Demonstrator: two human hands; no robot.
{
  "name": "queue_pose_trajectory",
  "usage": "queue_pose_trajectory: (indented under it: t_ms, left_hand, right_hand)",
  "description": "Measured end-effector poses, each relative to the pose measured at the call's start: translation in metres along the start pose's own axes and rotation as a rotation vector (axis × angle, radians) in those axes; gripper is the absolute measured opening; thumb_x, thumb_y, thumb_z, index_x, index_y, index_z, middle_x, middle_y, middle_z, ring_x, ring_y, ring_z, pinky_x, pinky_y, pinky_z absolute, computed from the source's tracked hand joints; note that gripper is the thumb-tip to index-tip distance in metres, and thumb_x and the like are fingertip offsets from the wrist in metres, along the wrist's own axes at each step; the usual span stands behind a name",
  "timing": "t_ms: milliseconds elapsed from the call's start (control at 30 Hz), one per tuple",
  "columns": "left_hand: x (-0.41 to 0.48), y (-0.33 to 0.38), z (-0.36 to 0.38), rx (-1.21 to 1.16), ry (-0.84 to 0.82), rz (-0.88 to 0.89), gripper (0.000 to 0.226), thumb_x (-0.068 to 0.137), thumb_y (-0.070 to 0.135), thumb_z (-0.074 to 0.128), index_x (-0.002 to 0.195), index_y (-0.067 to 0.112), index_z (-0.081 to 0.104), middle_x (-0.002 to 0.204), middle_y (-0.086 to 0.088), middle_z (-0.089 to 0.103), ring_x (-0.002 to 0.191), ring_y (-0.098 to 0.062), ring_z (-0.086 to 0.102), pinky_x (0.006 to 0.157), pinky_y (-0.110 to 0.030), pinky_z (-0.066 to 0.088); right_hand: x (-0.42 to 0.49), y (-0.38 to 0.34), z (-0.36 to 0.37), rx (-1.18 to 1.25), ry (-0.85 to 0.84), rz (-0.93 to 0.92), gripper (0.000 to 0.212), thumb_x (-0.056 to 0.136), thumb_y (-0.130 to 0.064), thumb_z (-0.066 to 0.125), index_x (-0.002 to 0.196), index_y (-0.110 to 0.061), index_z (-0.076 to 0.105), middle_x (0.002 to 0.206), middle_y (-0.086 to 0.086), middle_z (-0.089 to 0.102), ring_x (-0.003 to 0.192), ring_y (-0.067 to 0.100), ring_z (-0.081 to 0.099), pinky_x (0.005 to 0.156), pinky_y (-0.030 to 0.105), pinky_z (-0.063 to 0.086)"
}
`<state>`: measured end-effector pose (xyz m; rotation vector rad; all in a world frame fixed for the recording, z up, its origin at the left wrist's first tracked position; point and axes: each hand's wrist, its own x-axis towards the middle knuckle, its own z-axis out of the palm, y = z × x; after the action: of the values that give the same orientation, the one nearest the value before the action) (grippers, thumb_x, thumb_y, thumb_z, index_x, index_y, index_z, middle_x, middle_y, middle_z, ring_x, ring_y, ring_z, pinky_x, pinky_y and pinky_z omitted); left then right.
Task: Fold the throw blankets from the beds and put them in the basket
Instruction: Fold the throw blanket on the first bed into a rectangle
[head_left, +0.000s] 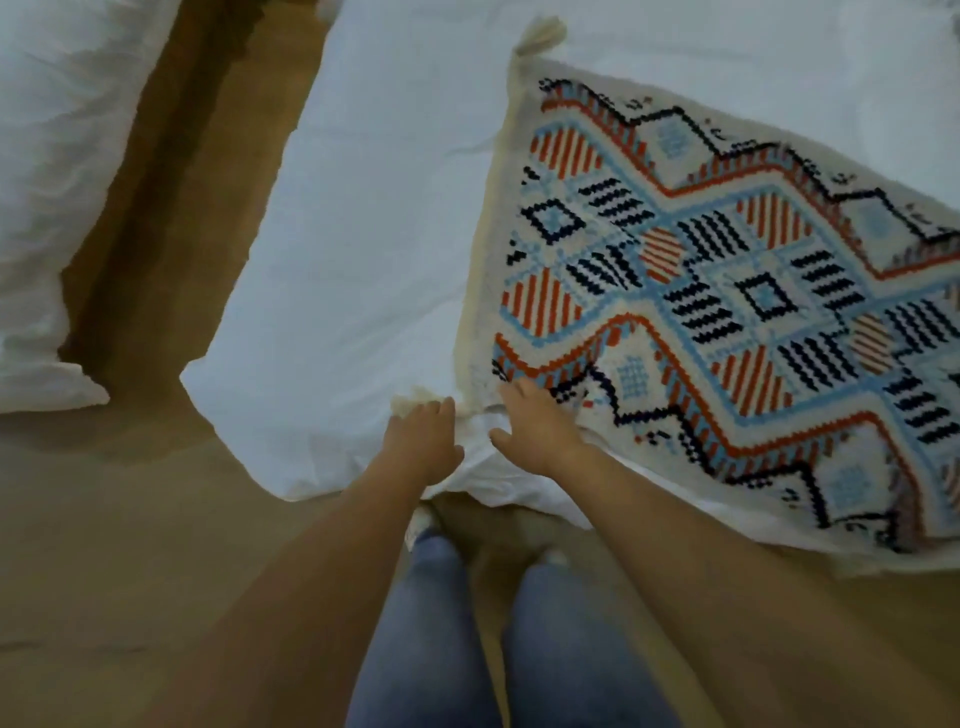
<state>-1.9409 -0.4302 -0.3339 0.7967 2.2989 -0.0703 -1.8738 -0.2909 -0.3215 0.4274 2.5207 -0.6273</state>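
**Obs.: both hands at the near corner of one throw blanket, on the bed**

- Count, near field, 6 o'clock: two legs in blue jeans (519, 639), standing on the tan floor (104, 530) against the bed's near corner.
- Two bare hands, both reaching forward, just beside each other but apart.
- Left hand (423, 436): fingers held side by side, tips on a cream tassel (413, 404) at the blanket's near corner. Tips are blurred, so I cannot tell whether they pinch it or only touch it.
- Right hand (537, 426): fingers straight and close together, lying flat on the blanket's near edge, thumb spread out toward 9 o'clock. Nothing pinched.
- One throw blanket (727, 291): cream ground, geometric pattern in orange, light blue and black. It lies spread flat on the bed from centre out to 3 o'clock, its near edge hanging slightly over the mattress side at 4 o'clock.
- Tassels visible: two. The second tassel (540, 34) sits on the far corner at about 12 o'clock.
- Beds: two, both in white linen. The bed (363, 234) carrying the blanket fills the centre; a second bed (47, 182) is at 10 o'clock, a strip of floor between them.
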Motion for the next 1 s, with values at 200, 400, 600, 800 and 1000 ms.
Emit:
queue_pose_trajectory:
  t_ms: [200, 400, 600, 800, 1000]
  left_hand:
    - [0.067, -0.006, 0.014, 0.094, 0.016, 0.071, 0.064, 0.088, 0.042, 0.052, 0.140, 0.015, 0.026, 0.140, -0.005, 0.039, 0.131, -0.025, 0.032, 0.106, -0.045, 0.027]
    - [0.108, -0.015, 0.039, 0.240, 0.113, 0.185, 0.047, 0.090, 0.021, 0.050, 0.133, 0.013, 0.031, 0.128, -0.008, 0.044, 0.116, -0.027, 0.044, 0.095, -0.041, 0.035]
    - [0.123, -0.058, 0.028, 0.134, 0.183, 0.289, 0.034, 0.095, 0.019, 0.038, 0.127, 0.017, 0.048, 0.107, -0.010, 0.051, 0.094, -0.028, 0.054, 0.066, -0.033, 0.038]
    - [0.103, -0.146, -0.016, 0.169, 0.206, 0.270, 0.033, 0.094, 0.030, 0.038, 0.097, 0.011, 0.065, 0.093, -0.006, 0.054, 0.085, -0.026, 0.058, 0.061, -0.030, 0.037]
    - [0.059, -0.225, 0.000, 0.227, 0.211, 0.056, 0.030, 0.094, 0.028, 0.039, 0.087, 0.011, 0.063, 0.079, -0.001, 0.044, 0.076, -0.023, 0.055, 0.055, -0.028, 0.036]
  right_hand:
    - [0.041, -0.005, 0.021, -0.028, 0.121, 0.088, 0.052, 0.089, -0.016, 0.051, 0.138, -0.019, 0.033, 0.138, 0.011, 0.033, 0.121, 0.029, 0.036, 0.091, 0.037, 0.040]
    - [0.074, 0.001, 0.038, -0.085, 0.087, 0.140, 0.044, 0.092, -0.011, 0.042, 0.134, -0.022, 0.035, 0.126, 0.012, 0.039, 0.112, 0.030, 0.042, 0.076, 0.034, 0.039]
    - [0.100, -0.008, 0.044, 0.028, 0.109, 0.184, 0.035, 0.090, 0.002, 0.041, 0.122, -0.008, 0.052, 0.116, 0.014, 0.052, 0.104, 0.031, 0.052, 0.082, 0.037, 0.044]
    - [0.122, -0.083, 0.049, 0.209, 0.141, 0.026, 0.021, 0.093, 0.000, 0.040, 0.104, 0.002, 0.058, 0.104, 0.019, 0.058, 0.091, 0.032, 0.054, 0.073, 0.038, 0.041]
    - [0.143, -0.142, 0.074, 0.183, 0.038, -0.088, 0.020, 0.090, 0.005, 0.042, 0.100, 0.003, 0.060, 0.105, 0.022, 0.060, 0.094, 0.033, 0.057, 0.072, 0.034, 0.042]
